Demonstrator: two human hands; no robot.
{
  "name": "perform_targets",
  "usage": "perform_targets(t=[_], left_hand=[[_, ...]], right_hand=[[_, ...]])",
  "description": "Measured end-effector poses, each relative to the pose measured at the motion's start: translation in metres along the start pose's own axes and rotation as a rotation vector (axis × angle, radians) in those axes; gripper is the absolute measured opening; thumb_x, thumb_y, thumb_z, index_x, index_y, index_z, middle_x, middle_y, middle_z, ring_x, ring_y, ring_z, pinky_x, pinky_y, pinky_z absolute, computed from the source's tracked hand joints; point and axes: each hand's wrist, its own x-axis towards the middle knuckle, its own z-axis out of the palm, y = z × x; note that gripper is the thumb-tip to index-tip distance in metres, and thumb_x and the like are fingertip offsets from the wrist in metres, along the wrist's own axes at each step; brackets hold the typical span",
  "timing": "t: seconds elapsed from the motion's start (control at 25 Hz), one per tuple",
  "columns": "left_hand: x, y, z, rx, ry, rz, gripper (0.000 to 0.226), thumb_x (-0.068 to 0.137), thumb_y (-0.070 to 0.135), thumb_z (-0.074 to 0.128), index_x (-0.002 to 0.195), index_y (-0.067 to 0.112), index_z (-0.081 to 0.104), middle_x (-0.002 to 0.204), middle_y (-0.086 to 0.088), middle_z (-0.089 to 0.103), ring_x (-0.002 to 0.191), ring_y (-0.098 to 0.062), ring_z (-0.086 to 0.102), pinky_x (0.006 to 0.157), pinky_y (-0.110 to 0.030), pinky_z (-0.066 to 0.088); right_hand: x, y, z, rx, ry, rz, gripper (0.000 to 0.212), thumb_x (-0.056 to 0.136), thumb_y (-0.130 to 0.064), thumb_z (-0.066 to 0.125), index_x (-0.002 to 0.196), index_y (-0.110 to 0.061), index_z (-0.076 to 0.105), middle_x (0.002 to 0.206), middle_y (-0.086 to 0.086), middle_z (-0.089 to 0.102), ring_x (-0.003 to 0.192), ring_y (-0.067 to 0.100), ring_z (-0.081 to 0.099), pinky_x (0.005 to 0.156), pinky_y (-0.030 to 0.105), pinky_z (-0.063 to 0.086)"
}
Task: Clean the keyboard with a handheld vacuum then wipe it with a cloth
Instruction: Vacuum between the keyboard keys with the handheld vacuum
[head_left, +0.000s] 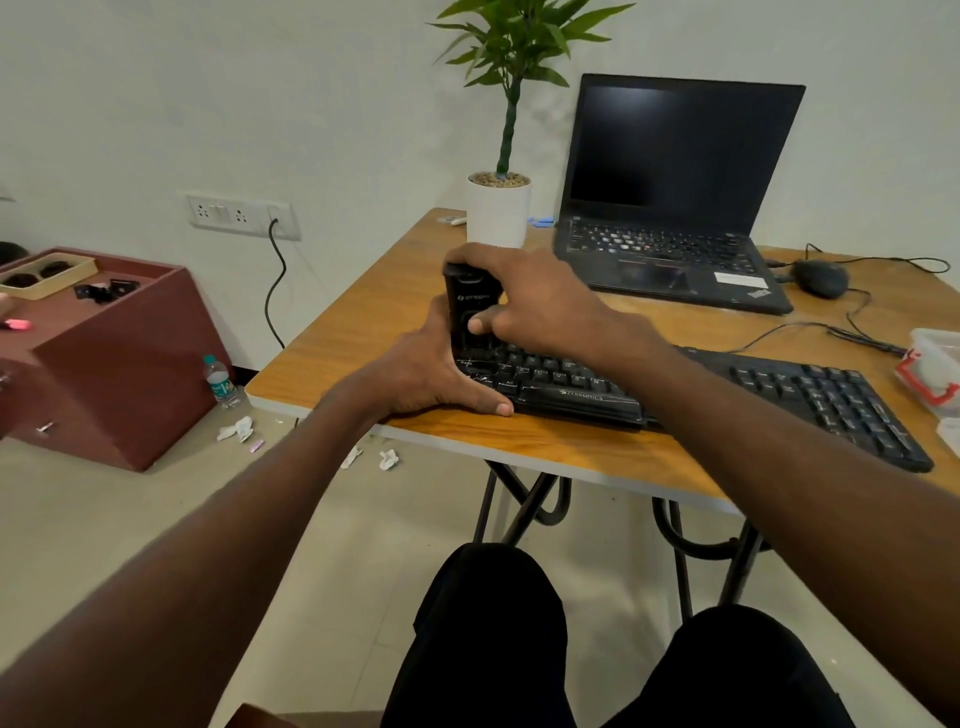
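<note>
Bare forearms, no sleeves in view; black trousers (519, 649) cover both legs

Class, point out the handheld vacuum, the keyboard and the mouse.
handheld vacuum (470, 304): head view, on its black body below the logo.
keyboard (810, 395): head view, on the right-hand keys.
mouse (821, 278): head view, on its top.
</note>
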Motion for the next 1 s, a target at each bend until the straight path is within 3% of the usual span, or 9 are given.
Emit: perform_targets(t=[0.16, 0.32, 0.44, 0.64, 0.8, 1.0], left_hand=[[0.001, -0.002, 0.001, 0.002, -0.007, -0.024, 0.152, 0.037, 0.075, 0.100, 0.157, 0.048, 0.010, 0.169, 0.006, 0.035, 0.153, -0.022, 0.038, 0.125, -0.051, 0.036], [0.002, -0.002, 0.000, 0.006, -0.010, -0.024, 0.150, 0.034, 0.077, 0.099, 0.155, 0.049, 0.014, 0.167, 0.009, 0.035, 0.150, -0.021, 0.040, 0.125, -0.050, 0.037], [0.002, -0.003, -0.001, 0.011, -0.006, -0.020, 0.147, 0.036, 0.076, 0.099, 0.154, 0.048, 0.016, 0.167, 0.010, 0.036, 0.149, -0.020, 0.040, 0.125, -0.049, 0.037], [0.001, -0.003, -0.001, 0.001, -0.012, -0.016, 0.146, 0.037, 0.075, 0.100, 0.154, 0.049, 0.016, 0.167, 0.010, 0.035, 0.150, -0.019, 0.040, 0.125, -0.049, 0.038], [0.001, -0.002, -0.001, 0.019, -0.010, -0.014, 0.147, 0.038, 0.076, 0.099, 0.155, 0.045, 0.016, 0.167, 0.010, 0.035, 0.150, -0.017, 0.039, 0.126, -0.047, 0.036], [0.001, -0.003, -0.001, 0.019, -0.010, -0.010, 0.147, 0.037, 0.077, 0.099, 0.155, 0.045, 0.017, 0.168, 0.008, 0.034, 0.151, -0.018, 0.039, 0.126, -0.048, 0.036]], right_hand=[[0.007, 0.015, -0.021, -0.248, -0.062, 0.099, 0.065, 0.086, -0.021, 0.076, 0.143, -0.037, 0.049, 0.138, 0.003, 0.060, 0.126, 0.027, 0.055, 0.098, 0.046, 0.052], [-0.001, 0.022, -0.016, -0.143, -0.001, 0.127, 0.064, 0.086, -0.024, 0.075, 0.141, -0.040, 0.046, 0.136, 0.003, 0.060, 0.123, 0.027, 0.058, 0.097, 0.049, 0.053], [-0.003, 0.033, -0.028, -0.288, -0.032, 0.244, 0.061, 0.088, -0.021, 0.071, 0.142, -0.036, 0.046, 0.133, 0.006, 0.061, 0.119, 0.031, 0.059, 0.093, 0.050, 0.054], [-0.010, 0.018, -0.017, -0.130, -0.017, 0.168, 0.064, 0.086, -0.029, 0.075, 0.141, -0.043, 0.044, 0.136, 0.003, 0.059, 0.121, 0.029, 0.059, 0.094, 0.052, 0.055], [-0.007, 0.021, -0.036, -0.400, -0.058, 0.262, 0.059, 0.091, -0.024, 0.070, 0.144, -0.035, 0.046, 0.133, 0.008, 0.060, 0.120, 0.032, 0.058, 0.087, 0.046, 0.049], [-0.014, 0.014, -0.023, -0.215, -0.050, 0.175, 0.064, 0.086, -0.027, 0.076, 0.141, -0.041, 0.044, 0.135, 0.004, 0.060, 0.122, 0.030, 0.058, 0.092, 0.050, 0.054]])
